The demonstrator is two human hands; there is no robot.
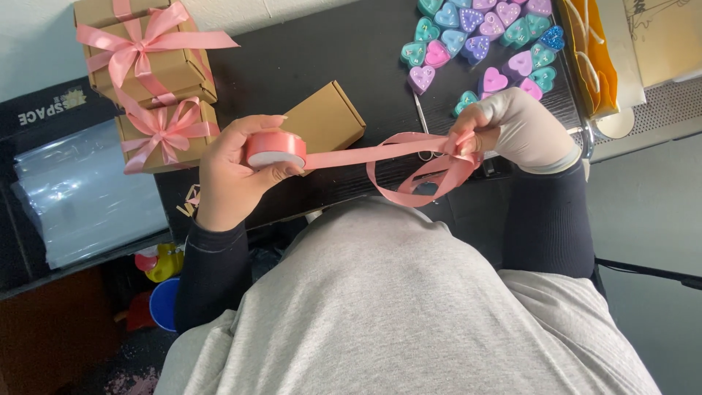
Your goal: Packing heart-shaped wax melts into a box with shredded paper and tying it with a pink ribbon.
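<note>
Your left hand [234,172] holds the spool [275,149] above the near edge of the table [322,44], with a box [325,117] just behind it. The ribbon [365,152] runs right from the spool to your right hand [515,130], where loops hang below the fingers. Scissors [422,121] lie on the table behind the ribbon. The hearts [482,40] sit beyond your right hand, a bag [592,58] to their right. Two tied boxes [153,80] are stacked at far left.

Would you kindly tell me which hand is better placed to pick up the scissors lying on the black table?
Right, probably: the gloved right hand pinches the looped pink satin ribbon just beside the metal scissors; the left hand grips the ribbon spool, farther away.
</note>
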